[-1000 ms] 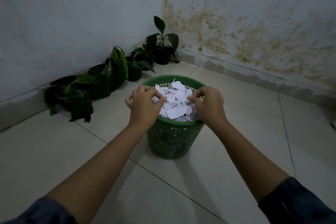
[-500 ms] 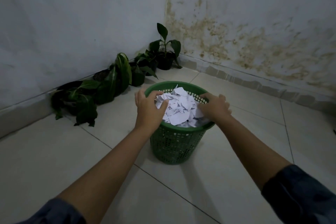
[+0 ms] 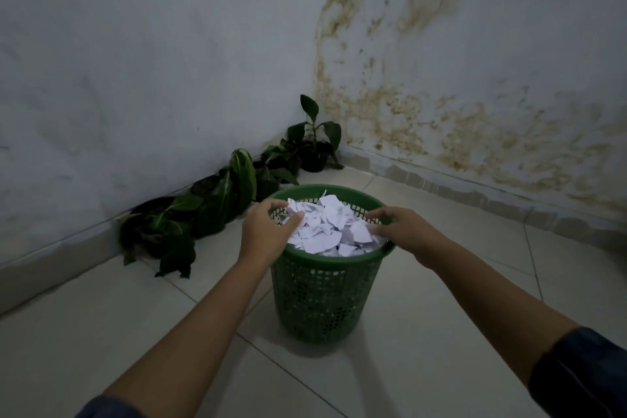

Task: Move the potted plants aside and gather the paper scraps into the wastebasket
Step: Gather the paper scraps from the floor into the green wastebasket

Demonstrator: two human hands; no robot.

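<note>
Hovering over paper scraps (image 3: 327, 226) heaped in wastebasket (image 3: 322, 295), loosely curled fingers (image 3: 271, 205) holding nothing, potted plants (image 3: 237, 190) behind.

- Wastebasket (image 3: 322, 299): green plastic with a mesh wall and a solid rim, standing upright on the tiled floor, out from the corner where the two walls meet.
- Paper scraps (image 3: 330, 231): white torn and crumpled pieces, heaped in the wastebasket up to its rim, some poking just above it.
- Potted plants (image 3: 217, 200): several dark pots with broad green leaves, lined up in a row along the floor's left wall edge; the farthest stands upright in the corner, the nearest droops leaves onto the floor.
</note>
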